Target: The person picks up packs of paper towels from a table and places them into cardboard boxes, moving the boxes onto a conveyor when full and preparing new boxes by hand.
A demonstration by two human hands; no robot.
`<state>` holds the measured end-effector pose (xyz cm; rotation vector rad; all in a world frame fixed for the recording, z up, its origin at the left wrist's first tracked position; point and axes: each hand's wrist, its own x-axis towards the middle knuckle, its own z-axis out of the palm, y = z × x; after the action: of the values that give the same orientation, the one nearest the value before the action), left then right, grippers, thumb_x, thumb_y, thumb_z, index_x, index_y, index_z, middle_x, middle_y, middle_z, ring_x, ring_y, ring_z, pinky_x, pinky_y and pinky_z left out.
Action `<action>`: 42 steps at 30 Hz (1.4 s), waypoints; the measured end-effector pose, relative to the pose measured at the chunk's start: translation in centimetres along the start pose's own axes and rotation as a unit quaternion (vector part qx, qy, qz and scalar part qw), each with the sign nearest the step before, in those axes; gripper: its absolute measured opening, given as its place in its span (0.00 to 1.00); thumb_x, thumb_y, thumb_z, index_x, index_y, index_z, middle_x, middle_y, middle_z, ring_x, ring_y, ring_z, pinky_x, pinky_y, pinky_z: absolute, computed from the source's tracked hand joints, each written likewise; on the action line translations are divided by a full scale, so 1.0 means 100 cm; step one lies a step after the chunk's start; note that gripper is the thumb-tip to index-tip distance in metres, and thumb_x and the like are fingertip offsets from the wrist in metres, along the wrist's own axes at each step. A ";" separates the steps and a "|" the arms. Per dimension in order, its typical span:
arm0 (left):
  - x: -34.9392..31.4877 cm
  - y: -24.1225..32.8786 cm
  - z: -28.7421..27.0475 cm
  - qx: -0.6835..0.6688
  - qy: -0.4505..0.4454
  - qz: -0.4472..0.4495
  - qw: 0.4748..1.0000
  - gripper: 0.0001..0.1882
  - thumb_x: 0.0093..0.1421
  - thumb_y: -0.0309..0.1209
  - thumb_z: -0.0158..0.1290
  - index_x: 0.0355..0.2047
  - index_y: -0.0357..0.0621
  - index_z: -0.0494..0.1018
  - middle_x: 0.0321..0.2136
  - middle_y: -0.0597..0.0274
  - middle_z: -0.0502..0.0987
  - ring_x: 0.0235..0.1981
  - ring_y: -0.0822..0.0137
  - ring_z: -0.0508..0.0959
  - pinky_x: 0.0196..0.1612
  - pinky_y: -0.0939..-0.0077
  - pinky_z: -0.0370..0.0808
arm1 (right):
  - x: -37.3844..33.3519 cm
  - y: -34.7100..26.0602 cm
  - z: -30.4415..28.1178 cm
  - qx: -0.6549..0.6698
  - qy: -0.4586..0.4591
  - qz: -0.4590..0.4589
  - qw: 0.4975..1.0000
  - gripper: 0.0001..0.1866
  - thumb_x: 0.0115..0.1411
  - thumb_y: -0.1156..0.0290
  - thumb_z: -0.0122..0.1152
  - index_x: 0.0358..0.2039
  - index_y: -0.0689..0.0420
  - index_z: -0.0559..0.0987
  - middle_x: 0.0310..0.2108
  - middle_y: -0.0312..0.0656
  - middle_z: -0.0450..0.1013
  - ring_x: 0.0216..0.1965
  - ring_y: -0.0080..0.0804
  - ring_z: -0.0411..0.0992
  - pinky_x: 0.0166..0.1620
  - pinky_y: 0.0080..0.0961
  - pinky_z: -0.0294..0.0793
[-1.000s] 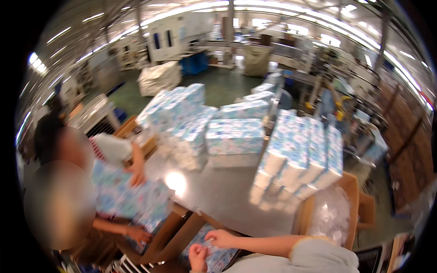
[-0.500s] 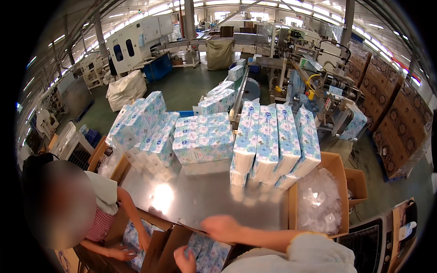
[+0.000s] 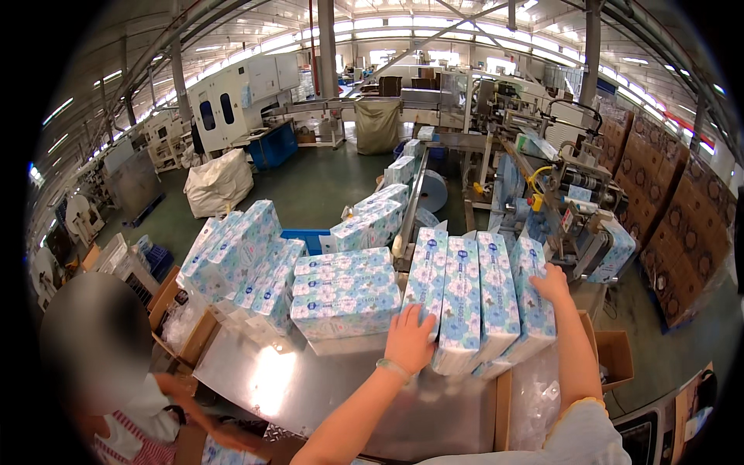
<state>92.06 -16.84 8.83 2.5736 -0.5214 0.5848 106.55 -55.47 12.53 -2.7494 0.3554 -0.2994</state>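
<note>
Several tissue packs in blue-and-white floral wrap stand side by side in a leaning row at the table's right. My left hand, a band at its wrist, lies with spread fingers against the near left side of the leftmost pack. At the opposite end, my right hand curls its fingers over the upper right side of the rightmost pack. The row is clasped between both hands and rests on the metal table. Left of it sits a stacked block of like packs, and farther left another group.
A co-worker's arm reaches over a carton at lower left. A conveyor with more packs runs toward the table from behind. Clear plastic bags fill a carton at right. Wrapped carton stacks stand at far right.
Both my hands have moved from above the open carton at the front edge up to the two sides of the standing pack row. The view has shifted, and the co-worker's arms have moved.
</note>
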 end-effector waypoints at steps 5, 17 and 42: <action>-0.023 0.000 -0.023 0.048 -0.064 -0.093 0.993 0.33 0.45 0.40 0.67 0.51 0.44 0.70 0.55 0.46 0.68 0.61 0.44 0.65 0.57 0.42 0.64 | 0.042 0.002 0.033 -0.028 -0.107 0.055 0.992 0.48 0.48 0.47 0.71 0.65 0.60 0.66 0.65 0.60 0.62 0.61 0.60 0.68 0.60 0.47 0.71; -0.060 -0.071 -0.071 -0.379 -0.059 -0.386 0.839 0.49 0.46 0.35 0.70 0.65 0.32 0.58 0.54 0.44 0.74 0.50 0.52 0.78 0.55 0.61 0.74 | -0.002 -0.028 0.012 -0.101 -0.038 0.078 0.991 0.62 0.45 0.62 0.76 0.76 0.46 0.46 0.59 0.60 0.65 0.57 0.58 0.70 0.55 0.48 0.74; -0.593 0.072 -0.075 0.129 -0.228 -0.622 0.738 0.29 0.54 0.29 0.56 0.57 0.41 0.65 0.55 0.48 0.70 0.58 0.48 0.70 0.66 0.46 0.61 | -0.497 -0.278 -0.014 0.370 -0.259 -0.800 0.395 0.46 0.37 0.77 0.71 0.63 0.37 0.75 0.48 0.47 0.66 0.50 0.49 0.66 0.52 0.41 0.66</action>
<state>36.80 -3.80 -11.13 2.5586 1.2098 -0.4968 64.87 -16.76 15.99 -1.1414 -2.0767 0.0571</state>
